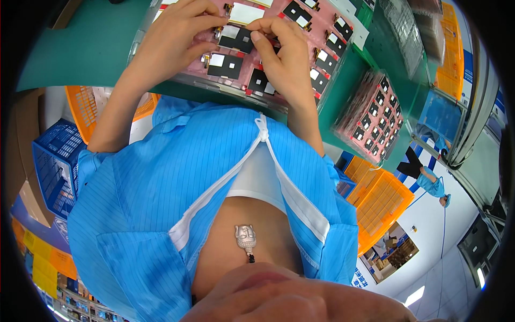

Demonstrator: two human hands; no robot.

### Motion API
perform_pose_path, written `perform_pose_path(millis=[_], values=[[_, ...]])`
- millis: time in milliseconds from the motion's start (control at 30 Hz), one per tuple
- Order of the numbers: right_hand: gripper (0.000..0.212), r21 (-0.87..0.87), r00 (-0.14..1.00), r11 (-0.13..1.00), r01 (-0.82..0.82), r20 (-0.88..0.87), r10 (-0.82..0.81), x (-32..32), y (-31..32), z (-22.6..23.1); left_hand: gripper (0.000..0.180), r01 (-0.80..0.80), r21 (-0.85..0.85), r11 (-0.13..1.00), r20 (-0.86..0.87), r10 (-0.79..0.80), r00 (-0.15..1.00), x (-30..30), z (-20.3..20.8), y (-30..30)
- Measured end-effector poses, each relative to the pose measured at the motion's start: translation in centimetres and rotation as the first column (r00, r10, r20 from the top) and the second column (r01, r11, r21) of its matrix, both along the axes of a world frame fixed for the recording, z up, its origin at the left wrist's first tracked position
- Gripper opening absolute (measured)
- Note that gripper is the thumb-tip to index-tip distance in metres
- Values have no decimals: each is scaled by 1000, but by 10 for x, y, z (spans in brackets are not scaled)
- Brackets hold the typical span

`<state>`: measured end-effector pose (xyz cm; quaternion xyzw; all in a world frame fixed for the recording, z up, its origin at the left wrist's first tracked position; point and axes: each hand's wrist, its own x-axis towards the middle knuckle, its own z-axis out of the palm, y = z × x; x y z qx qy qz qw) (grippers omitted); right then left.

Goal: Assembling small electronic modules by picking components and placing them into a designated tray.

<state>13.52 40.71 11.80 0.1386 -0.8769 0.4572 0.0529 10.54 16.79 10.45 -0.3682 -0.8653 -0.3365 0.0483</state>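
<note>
A clear-edged tray with a pink lining lies on the green table, holding rows of thin black rectangular parts with white patches and small gold-brown connector tails. Both my hands are at one black flat part in its near left area. My left hand has its thumb and fingertips around the connector end on the left. My right hand pinches at the upper right edge, thumb and index finger close together. Just above lies a white-faced part. Another black part sits nearer me.
To the right, a stack of similar pink trays stands on the green table. Clear plastic trays are piled beyond it. Orange crates and a blue basket stand below the table. Another person is far off at the right.
</note>
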Motion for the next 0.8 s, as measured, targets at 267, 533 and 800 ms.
perform_pose_path(millis=[267,533,800], values=[[12,39,1000,999,0,4,-1,1,0,-4,48,-2,-5,1000,27,2,1000,0,-3,0],[12,38,1000,999,2,19,-2,0,0,-3,49,-4,-8,1000,31,4,1000,0,-1,-1],[11,41,1000,999,-4,1,3,0,0,-6,48,-18,-12,1000,50,19,999,1,-2,-1]])
